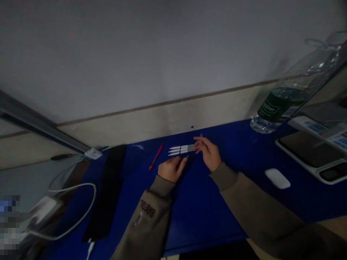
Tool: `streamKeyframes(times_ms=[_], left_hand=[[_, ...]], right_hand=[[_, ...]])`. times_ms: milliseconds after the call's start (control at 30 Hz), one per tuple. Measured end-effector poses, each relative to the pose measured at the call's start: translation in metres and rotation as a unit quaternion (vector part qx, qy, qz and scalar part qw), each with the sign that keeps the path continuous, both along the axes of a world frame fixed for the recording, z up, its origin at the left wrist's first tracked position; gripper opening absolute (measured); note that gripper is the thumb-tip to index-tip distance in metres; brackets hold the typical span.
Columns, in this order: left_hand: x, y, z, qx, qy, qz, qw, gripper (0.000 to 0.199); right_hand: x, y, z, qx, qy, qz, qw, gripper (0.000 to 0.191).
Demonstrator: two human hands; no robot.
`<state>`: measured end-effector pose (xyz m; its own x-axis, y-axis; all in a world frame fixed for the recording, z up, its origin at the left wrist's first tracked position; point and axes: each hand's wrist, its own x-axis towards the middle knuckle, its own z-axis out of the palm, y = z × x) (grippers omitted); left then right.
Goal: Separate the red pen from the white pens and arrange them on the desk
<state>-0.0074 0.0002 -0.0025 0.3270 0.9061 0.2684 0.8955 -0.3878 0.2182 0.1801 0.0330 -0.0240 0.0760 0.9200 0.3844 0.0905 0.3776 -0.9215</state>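
- An office-like indoor work desk, though it could be a small workshop bench
- A blue desktop (206, 213) against a white wall (162, 54)
- A white computer mouse (277, 178) and a white charger with its cable (45, 209)
- A screwdriver (61, 156) beyond the desk's edge
- A red pen (156, 157) and white pen-shaped tubes (181, 150)
- A plastic water bottle (282, 104)

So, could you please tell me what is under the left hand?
Blue desktop shows around the left hand; directly beneath the palm is covered, so nothing there can be seen.
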Motion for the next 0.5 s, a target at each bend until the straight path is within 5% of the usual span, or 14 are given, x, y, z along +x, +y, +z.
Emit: streamKeyframes(times_ms=[300, 500], left_hand=[[0.001, 0.0, 0.004, -0.008, 0.015, 0.007, 1.0, 0.045], [0.001, 0.0, 0.003, -0.014, 0.017, 0.008, 1.0, 0.046]], right_hand=[[0.017, 0.01, -0.006, 0.015, -0.216, -0.156, 0.964, 0.029], [0.027, 0.017, -0.017, 0.003, -0.249, -0.162, 0.955, 0.025]])
